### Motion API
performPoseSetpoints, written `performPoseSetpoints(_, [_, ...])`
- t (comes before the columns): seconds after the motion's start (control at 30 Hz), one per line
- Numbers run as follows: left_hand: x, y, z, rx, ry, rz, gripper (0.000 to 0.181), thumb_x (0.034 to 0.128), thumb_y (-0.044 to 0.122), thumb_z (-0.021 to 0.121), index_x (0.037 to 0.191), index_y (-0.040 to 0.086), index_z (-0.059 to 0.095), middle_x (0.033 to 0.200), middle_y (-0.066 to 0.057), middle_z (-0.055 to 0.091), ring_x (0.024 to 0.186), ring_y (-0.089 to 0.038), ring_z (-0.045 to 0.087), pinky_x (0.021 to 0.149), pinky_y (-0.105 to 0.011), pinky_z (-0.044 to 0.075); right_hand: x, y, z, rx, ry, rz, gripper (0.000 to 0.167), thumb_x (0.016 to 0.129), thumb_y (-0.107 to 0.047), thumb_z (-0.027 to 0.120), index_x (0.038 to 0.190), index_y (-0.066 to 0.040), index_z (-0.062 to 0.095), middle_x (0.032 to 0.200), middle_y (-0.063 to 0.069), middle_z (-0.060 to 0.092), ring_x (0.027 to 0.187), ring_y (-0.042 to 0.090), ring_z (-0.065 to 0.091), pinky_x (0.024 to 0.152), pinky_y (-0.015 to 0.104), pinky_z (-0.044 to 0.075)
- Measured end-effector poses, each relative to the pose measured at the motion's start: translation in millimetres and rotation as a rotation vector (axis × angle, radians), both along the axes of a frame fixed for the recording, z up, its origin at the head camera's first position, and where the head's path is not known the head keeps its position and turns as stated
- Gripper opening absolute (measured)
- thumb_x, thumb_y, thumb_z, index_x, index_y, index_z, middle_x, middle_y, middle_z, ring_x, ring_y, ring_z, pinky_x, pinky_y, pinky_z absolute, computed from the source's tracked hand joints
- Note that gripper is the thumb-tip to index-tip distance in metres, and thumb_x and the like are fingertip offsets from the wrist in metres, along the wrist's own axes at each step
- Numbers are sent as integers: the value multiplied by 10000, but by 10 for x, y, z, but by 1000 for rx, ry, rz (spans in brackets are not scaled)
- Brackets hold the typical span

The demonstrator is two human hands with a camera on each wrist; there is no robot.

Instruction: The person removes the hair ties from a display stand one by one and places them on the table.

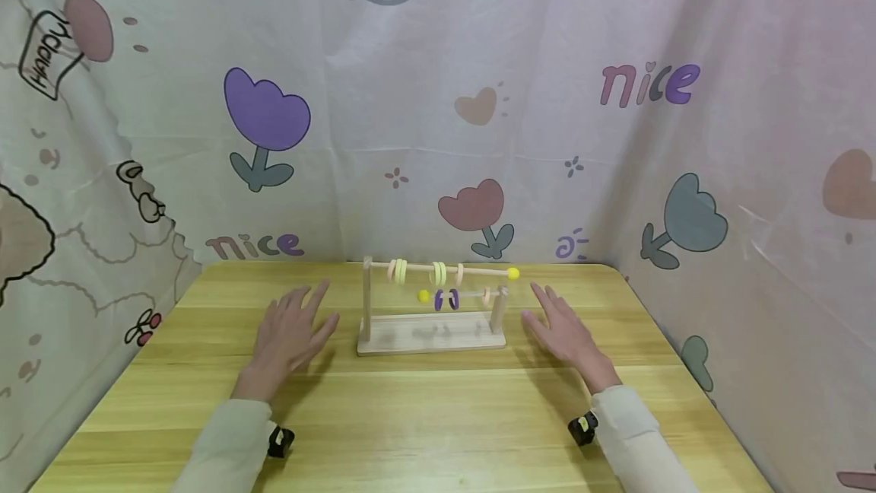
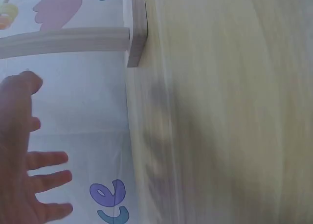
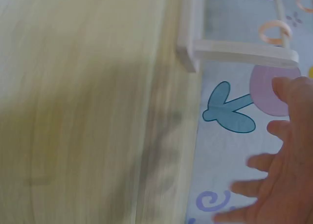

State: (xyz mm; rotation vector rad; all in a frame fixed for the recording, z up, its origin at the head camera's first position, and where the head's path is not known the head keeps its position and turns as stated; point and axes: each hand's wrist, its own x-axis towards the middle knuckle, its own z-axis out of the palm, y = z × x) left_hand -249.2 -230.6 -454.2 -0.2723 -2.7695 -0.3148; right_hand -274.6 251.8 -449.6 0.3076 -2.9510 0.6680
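Table (image 1: 438,424): yellowish wood, banding parallel to far edge. Pale printed cloth (image 1: 547,29) hangs beyond far edge, also along left and right edges. Above far left corner: "nice" lettering (image 1: 253,246), purple tulip (image 1: 267,116) higher. Above far edge, right of middle: dusky pink tulip (image 1: 472,204). Outward of far right corner: grey-blue tulip (image 1: 694,213). Cherry print (image 1: 144,327) beside left edge.
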Motion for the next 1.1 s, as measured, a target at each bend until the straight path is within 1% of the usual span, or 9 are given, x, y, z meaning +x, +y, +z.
performPoseSetpoints(0.07, [0,19,-11,42,76,-23,632,1016,409,588,1554,116,434,1386,-283,603,1109,-482,641,858,-559,583,-13,6,6,-91,-15,25,691,1079,-499,443,1621,-97,297,1660,258,292,1495,533,319,1188,720,271])
performPoseSetpoints(0.2, [18,73,-36,162,208,-92,410,951,269,698,1310,74,677,1142,-197,757,818,-346,725,540,-365,551,-42,-16,14,-208,-22,37,632,1071,-440,517,1568,-66,402,1574,258,453,1407,504,477,1157,644,392])
performPoseSetpoints(0.33, [64,206,-24,274,303,-205,150,883,130,754,1013,62,789,916,-102,803,740,-239,757,628,-375,614,-73,-111,60,-375,-30,39,550,1060,-332,584,1508,-31,482,1497,262,544,1334,469,569,1106,589,474])
performPoseSetpoints(0.43, [98,384,-8,339,337,-297,84,840,57,780,922,56,798,815,-63,796,656,-157,738,618,-318,616,-109,-192,96,-490,-46,34,512,1052,-291,606,1474,-14,517,1459,256,582,1323,428,591,1112,544,486])
performPoseSetpoints(0.53, [113,603,-3,393,322,-366,105,837,51,793,941,34,796,838,-76,799,670,-153,747,629,-290,622,-152,-262,106,-587,-76,41,512,1047,-281,618,1465,-3,520,1434,271,592,1311,419,600,1082,488,526])
performPoseSetpoints(0.67, [96,879,-21,464,256,-400,164,858,77,793,1012,19,790,914,-122,804,744,-224,775,640,-304,630,-187,-344,95,-690,-129,64,508,1044,-254,624,1464,10,512,1428,294,580,1301,414,607,1018,399,578])
performPoseSetpoints(0.77, [50,1042,-48,517,182,-386,222,876,106,794,1084,31,782,1003,-145,803,831,-277,785,665,-331,638,-183,-403,91,-745,-137,72,467,1040,-189,627,1438,34,526,1402,314,587,1280,410,620,1007,414,583])
performPoseSetpoints(0.93, [-26,1220,-47,612,37,-318,301,908,165,787,1186,52,760,1172,-136,775,1012,-327,761,769,-409,643,-170,-469,79,-807,-108,61,407,1038,-128,617,1389,66,548,1329,336,615,1219,418,652,989,466,587])
performPoseSetpoints(1.1, [-75,1320,-48,654,-35,-261,310,921,181,778,1192,32,755,1198,-131,767,1062,-327,749,809,-443,639,-138,-506,57,-822,-123,18,397,1034,-166,634,1380,17,569,1315,299,628,1213,420,654,950,404,610])
